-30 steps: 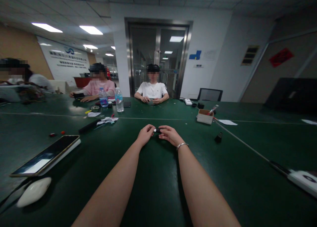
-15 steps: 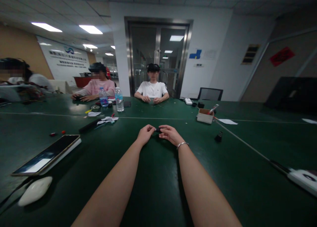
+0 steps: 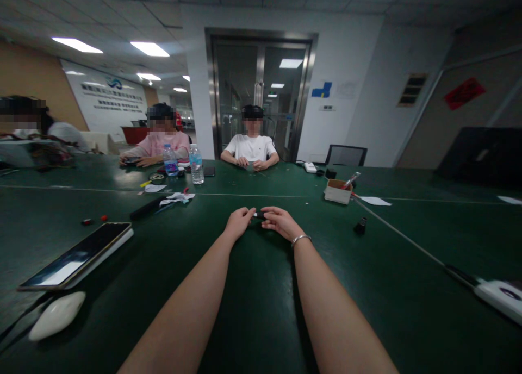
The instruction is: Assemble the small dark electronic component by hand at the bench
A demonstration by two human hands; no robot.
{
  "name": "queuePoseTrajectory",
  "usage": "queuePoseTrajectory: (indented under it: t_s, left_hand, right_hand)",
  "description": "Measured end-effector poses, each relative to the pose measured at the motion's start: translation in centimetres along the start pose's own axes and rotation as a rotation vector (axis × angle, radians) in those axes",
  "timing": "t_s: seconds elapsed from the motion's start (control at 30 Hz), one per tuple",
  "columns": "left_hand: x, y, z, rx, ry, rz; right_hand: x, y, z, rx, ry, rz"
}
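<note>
Between my two hands is a small dark stick-like piece (image 3: 259,215) with a pale, shiny left end, too small to name with certainty. My left hand (image 3: 240,222) has thumb and fingers pinched together at its pale end. From the other side, my right hand (image 3: 279,222) grips the black part with thumb and fingertips, the lower fingers curled loosely beneath. A silver bracelet (image 3: 300,239) circles my right wrist. Both hands are just above or resting on the green table (image 3: 261,287); I cannot tell which.
On the left lie a phone (image 3: 77,254) on a white box, a white mouse-shaped object (image 3: 57,315) and crumpled paper (image 3: 178,198). Bottles (image 3: 196,164) stand farther back. To the right are a small black object (image 3: 360,225), an open box (image 3: 337,192) and a power strip (image 3: 499,297). Several people sit opposite.
Slightly more of the piece's pale end shows between my hands, as my left fingertips have shifted a little. My right hand has barely moved.
</note>
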State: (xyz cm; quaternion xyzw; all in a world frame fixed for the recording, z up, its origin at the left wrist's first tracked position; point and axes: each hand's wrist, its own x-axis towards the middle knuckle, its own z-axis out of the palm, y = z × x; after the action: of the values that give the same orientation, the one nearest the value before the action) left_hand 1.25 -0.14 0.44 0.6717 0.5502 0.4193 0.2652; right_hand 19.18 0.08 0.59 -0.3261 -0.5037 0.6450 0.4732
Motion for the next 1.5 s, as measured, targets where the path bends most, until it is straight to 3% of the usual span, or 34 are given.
queuePoseTrajectory:
  t_s: [1.0, 1.5]
  left_hand:
    - [-0.43, 0.58, 0.02, 0.083, 0.021, 0.02]
    - [-0.16, -0.07, 0.68, -0.135, -0.018, 0.118]
  right_hand:
    - [-0.13, -0.18, 0.16, 0.007, -0.016, -0.009]
    - [-0.01, -0.19, 0.4, 0.033, 0.071, 0.02]
